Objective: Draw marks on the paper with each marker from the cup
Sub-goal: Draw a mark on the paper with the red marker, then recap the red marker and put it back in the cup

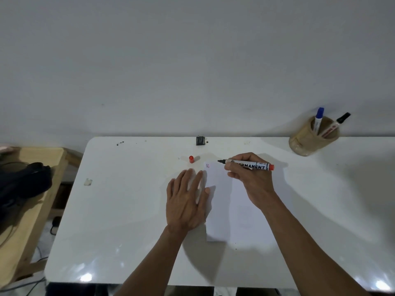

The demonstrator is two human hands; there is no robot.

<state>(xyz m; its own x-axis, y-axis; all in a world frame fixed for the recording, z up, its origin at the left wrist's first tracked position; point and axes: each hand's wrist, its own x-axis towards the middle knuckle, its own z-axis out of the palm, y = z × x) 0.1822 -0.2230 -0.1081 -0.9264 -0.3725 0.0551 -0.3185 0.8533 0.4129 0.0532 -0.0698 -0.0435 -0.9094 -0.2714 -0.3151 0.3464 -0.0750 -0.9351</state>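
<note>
A white sheet of paper [220, 210] lies on the white table [128, 210], with short red marks [207, 166] near its far left corner. My left hand [186, 199] lies flat, fingers spread, on the paper's left edge. My right hand [250, 178] grips an uncapped red permanent marker [254, 166], held nearly level with its tip pointing left just above the paper's far edge. Its red cap [191, 159] stands on the table beyond my left hand. The tan cup [312, 137] at the far right holds a blue marker [319, 119] and a black-capped marker [337, 123].
A small black object [200, 140] sits at the table's far edge against the wall. A wooden stand [27, 210] with a dark bag [23, 184] is to the left of the table. Cables lie on the floor below it.
</note>
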